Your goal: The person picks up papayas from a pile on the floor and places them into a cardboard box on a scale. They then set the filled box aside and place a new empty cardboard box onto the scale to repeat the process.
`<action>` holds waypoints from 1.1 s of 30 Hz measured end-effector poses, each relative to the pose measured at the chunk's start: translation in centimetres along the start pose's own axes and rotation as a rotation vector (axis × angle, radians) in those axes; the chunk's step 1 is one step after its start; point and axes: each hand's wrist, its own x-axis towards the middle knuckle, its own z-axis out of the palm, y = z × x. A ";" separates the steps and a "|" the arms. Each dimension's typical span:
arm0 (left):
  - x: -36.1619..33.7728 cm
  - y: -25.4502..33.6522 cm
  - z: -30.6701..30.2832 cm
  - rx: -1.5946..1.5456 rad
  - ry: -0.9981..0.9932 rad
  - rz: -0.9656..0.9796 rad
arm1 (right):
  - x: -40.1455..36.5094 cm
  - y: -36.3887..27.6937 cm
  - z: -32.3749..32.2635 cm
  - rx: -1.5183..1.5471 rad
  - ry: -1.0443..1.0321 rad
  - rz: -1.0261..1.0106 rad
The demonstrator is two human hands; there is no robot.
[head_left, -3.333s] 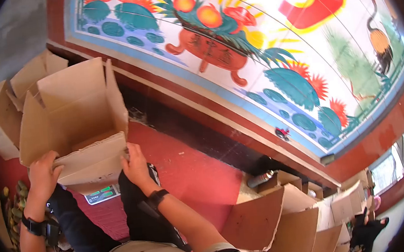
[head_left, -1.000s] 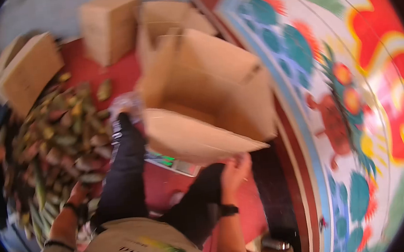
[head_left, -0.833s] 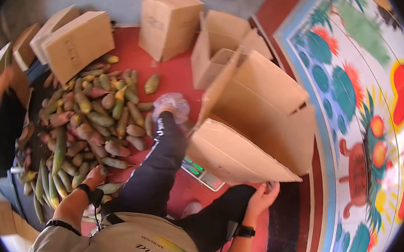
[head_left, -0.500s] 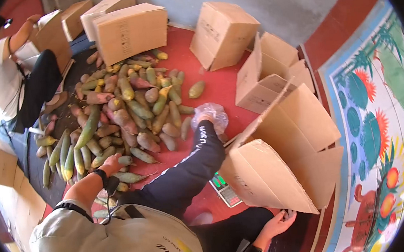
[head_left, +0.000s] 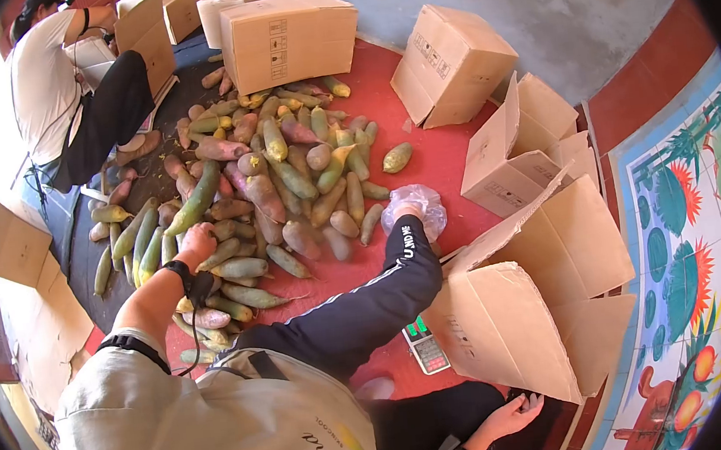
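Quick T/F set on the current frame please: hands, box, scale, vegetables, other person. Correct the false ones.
1. The box nearest the right hand is open. True.
2. The right hand is deep inside that box. False: it is outside, near the box's lower edge.
3. The left hand is at the vegetable pile. True.
4. The scale lights up red. False: it lights up green.
5. One vegetable lies on the red floor, apart from the pile. True.
6. The other person stands beside the scale. False: they are low down, across the pile from it.
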 end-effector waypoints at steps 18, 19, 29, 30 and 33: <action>-1.0 -1.5 5.3 0.192 -0.293 0.025 | 0.2 -0.2 -0.2 -0.012 -0.034 0.020; -1.1 -0.8 5.2 0.193 -0.299 0.028 | 0.2 -0.3 -0.2 -0.020 -0.034 0.021; -0.3 4.7 10.1 0.221 -0.401 0.296 | 0.2 -1.2 0.0 -0.111 0.008 0.029; -0.3 5.0 10.4 0.201 -0.433 0.330 | 0.1 -1.7 0.1 -0.114 -0.014 0.034; -0.5 6.3 11.7 0.317 -0.430 0.410 | 0.2 -1.9 0.0 -0.128 -0.026 0.018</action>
